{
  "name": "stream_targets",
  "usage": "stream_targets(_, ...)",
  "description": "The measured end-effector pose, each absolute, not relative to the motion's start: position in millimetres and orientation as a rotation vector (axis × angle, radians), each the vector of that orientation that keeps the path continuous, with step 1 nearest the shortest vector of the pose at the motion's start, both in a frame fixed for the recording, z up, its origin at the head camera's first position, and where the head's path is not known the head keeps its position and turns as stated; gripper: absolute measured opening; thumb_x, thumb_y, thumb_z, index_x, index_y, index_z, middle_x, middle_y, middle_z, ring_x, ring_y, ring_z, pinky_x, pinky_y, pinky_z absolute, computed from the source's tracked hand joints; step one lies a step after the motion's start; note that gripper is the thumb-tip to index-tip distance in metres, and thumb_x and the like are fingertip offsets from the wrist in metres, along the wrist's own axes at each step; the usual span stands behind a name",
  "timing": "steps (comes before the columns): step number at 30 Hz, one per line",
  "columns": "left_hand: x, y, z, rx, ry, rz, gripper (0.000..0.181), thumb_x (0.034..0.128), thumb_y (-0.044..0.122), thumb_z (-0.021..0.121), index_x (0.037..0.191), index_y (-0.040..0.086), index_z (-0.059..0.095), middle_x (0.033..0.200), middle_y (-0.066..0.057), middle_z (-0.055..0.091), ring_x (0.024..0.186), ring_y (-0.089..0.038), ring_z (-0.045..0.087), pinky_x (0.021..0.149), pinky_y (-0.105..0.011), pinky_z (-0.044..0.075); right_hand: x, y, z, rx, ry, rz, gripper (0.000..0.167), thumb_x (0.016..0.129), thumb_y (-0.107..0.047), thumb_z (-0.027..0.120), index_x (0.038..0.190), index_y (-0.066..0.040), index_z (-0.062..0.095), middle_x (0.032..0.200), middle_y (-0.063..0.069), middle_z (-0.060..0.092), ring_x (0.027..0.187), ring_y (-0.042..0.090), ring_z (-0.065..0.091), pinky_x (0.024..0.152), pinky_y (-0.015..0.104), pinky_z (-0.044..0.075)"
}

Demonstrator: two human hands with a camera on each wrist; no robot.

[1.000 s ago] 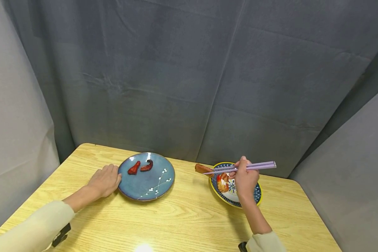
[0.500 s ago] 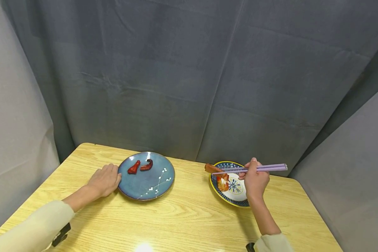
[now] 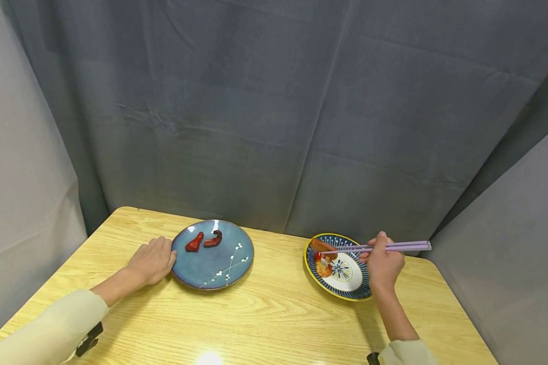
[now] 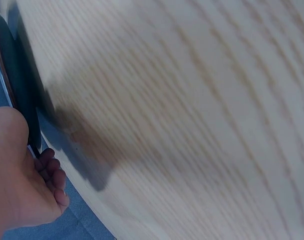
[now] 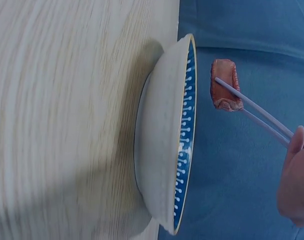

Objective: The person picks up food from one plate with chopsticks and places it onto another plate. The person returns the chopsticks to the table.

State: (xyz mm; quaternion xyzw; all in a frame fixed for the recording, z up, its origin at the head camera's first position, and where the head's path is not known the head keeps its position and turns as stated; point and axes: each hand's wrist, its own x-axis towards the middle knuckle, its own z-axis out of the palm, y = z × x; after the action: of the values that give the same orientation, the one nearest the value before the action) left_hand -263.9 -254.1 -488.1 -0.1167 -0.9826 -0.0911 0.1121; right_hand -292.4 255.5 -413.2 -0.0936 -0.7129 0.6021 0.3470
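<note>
My right hand (image 3: 385,263) grips a pair of lilac chopsticks (image 3: 406,247). Their tips pinch a reddish-brown piece of food (image 5: 224,84), shaped like a chicken wing section, above the patterned bowl (image 3: 349,285). The right wrist view shows that piece raised clear of the bowl's rim. Inside the bowl lies an orange and white shrimp-like piece (image 3: 322,267), partly covered by the held food in the head view. My left hand (image 3: 151,262) holds the left edge of the blue plate (image 3: 201,268); curled fingers (image 4: 52,172) show at its rim in the left wrist view.
On the blue plate lie a red drumstick-shaped piece (image 3: 194,243) and a dark red curled tentacle (image 3: 213,239). Both dishes stand on a wooden table (image 3: 265,314), apart from each other. A grey curtain (image 3: 237,111) hangs right behind the table's far edge.
My right hand has moved to the right with the chopsticks, bringing the pinched food from beyond the bowl's left rim to over the bowl. The left hand and blue plate have stayed put.
</note>
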Motion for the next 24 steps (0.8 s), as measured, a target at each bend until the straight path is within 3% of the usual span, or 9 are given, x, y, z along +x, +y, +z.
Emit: stream_targets(24,-262.7,-253.2,-486.7,-0.357,-2.874,-0.253,0.021,0.1001,0.018,0.051,0.09,0.0,0.049,0.08,-0.009,0.042,0.076,-0.03,0.048,0.064,-0.046,0.042,-298.4,288.3,-420.6,-0.355,-1.832,1.502,0.045,0.105,-0.027,0.044,0.083,0.01,0.061,0.048,-0.003,0.058,0.038,0.006,0.058,0.039,0.024,0.048)
